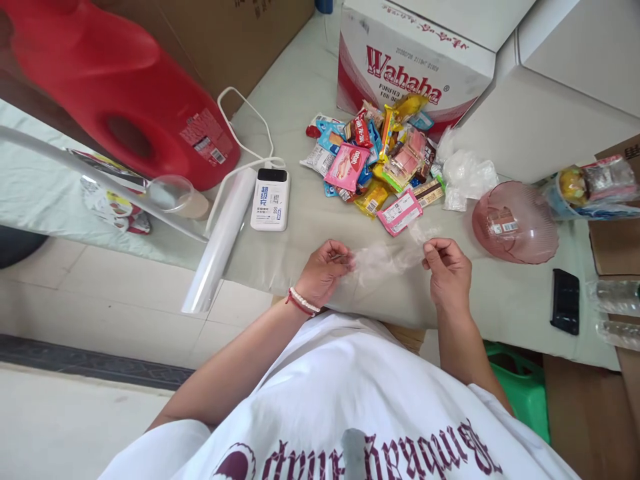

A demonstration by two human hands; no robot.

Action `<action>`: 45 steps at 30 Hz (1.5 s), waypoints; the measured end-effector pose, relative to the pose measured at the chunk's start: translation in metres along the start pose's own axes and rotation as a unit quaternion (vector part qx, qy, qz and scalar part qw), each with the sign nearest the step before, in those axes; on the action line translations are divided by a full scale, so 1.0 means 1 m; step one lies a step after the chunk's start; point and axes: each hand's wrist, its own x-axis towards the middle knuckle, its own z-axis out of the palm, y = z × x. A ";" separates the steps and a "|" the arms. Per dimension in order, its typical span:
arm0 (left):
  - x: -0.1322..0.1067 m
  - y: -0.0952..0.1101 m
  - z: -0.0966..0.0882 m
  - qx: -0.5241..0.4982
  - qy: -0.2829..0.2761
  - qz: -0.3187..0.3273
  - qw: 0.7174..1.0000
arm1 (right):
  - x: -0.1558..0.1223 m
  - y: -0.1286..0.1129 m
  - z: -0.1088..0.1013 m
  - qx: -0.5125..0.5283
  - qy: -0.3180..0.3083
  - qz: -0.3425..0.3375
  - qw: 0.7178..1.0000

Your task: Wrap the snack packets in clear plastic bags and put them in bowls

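Observation:
A clear plastic bag (383,261) is stretched between my two hands, just above the near edge of the table. My left hand (325,270), with beaded and red bracelets at the wrist, pinches its left end. At the other end, the thumb and fingers of my right hand (449,268) are closed on the plastic. Beyond the bag lies a heap of wrapped snacks (373,157), with a pink packet (401,212) nearest to me. A bunch of crumpled clear bags (466,170) sits to the right of the heap.
A pink bowl (520,230) holding a small wrapped item and a black phone (565,301) are on the right. On the left stand a white power bank (270,200), a plastic roll (220,243) and a big red jug (165,113). A Wahaba carton (410,67) stands behind the snacks.

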 end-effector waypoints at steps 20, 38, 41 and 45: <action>-0.011 0.003 0.033 0.087 0.016 0.072 0.993 | -0.036 -0.008 0.052 -0.274 -0.151 -0.275 0.909; -0.026 0.039 0.003 0.125 -0.263 -0.132 0.948 | 0.008 -0.038 0.015 0.158 -0.516 0.183 0.821; -0.024 0.042 -0.003 0.121 -0.227 -0.137 0.956 | 0.005 -0.027 0.011 0.134 -0.488 0.208 0.837; -0.020 0.041 -0.012 0.110 -0.198 -0.141 0.964 | 0.019 -0.029 -0.004 0.115 -0.427 0.141 0.886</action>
